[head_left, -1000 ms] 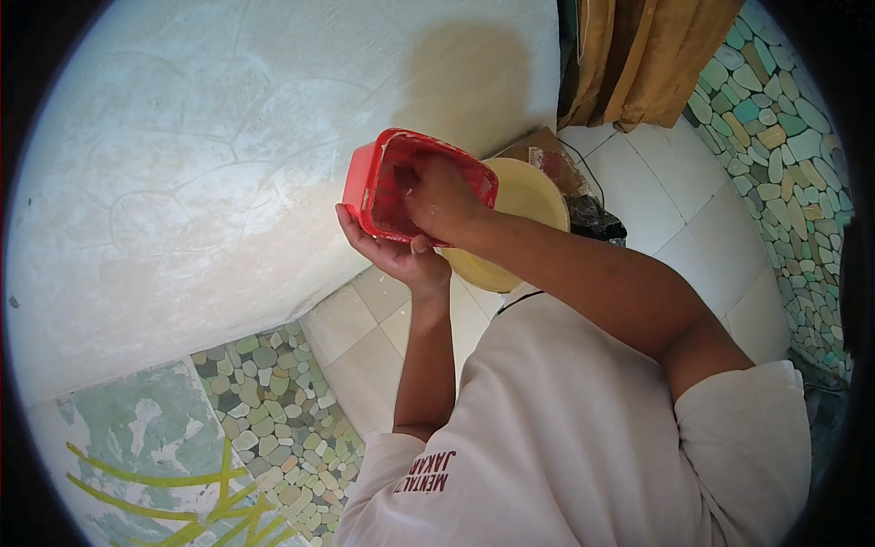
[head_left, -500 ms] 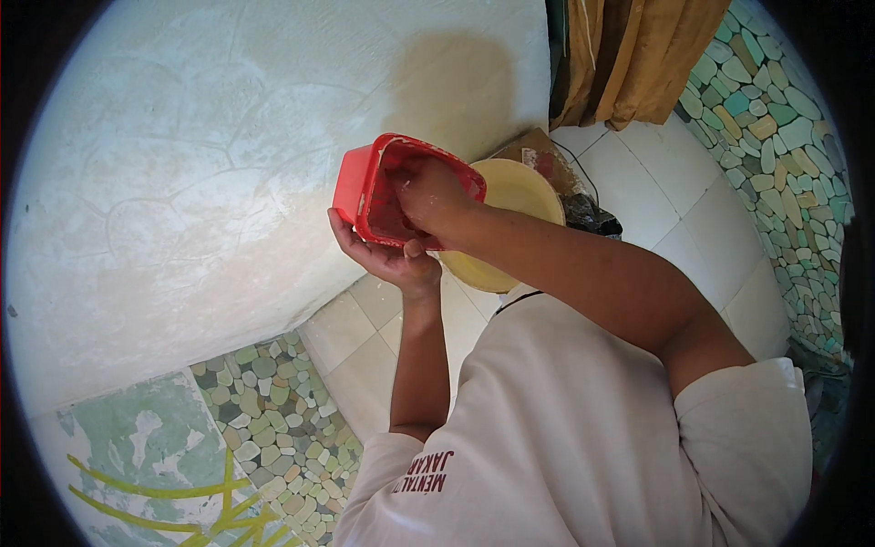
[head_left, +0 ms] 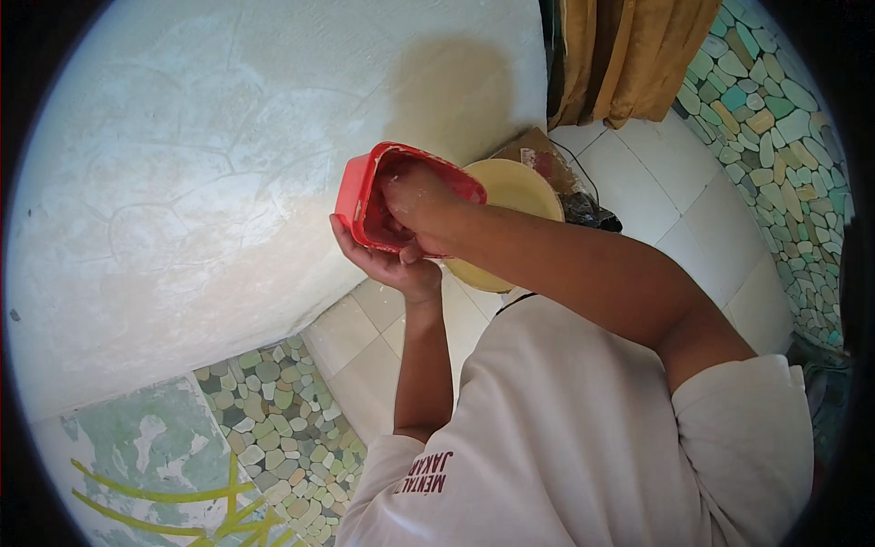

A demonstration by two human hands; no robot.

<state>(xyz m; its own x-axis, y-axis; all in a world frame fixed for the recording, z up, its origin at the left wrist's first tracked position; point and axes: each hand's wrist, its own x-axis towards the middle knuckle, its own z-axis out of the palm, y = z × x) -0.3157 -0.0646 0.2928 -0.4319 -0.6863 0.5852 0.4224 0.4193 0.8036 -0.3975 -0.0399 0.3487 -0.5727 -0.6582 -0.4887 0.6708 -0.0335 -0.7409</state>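
A red plastic tub (head_left: 356,187), tilted with its mouth toward me, is held up in front of the pale wall. My left hand (head_left: 387,269) grips it from below, fingers along its outer side and thumb at the lower rim. Inside the tub is my right hand (head_left: 415,196), with pale smears on its back. The tub's wall and the hand itself hide the right fingertips, so whether they hold anything does not show. Whitish residue marks the tub's rim.
Behind my right forearm a round yellow basin (head_left: 524,191) stands on the white floor tiles (head_left: 633,187). Past it lie a piece of cardboard (head_left: 529,146) and a black plastic bag (head_left: 591,215). A brown curtain (head_left: 629,64) hangs beside the plastered wall (head_left: 200,182).
My right hand has shifted slightly within the tub, its wrist turning a little. The tub has tipped and lowered slightly in my left hand.
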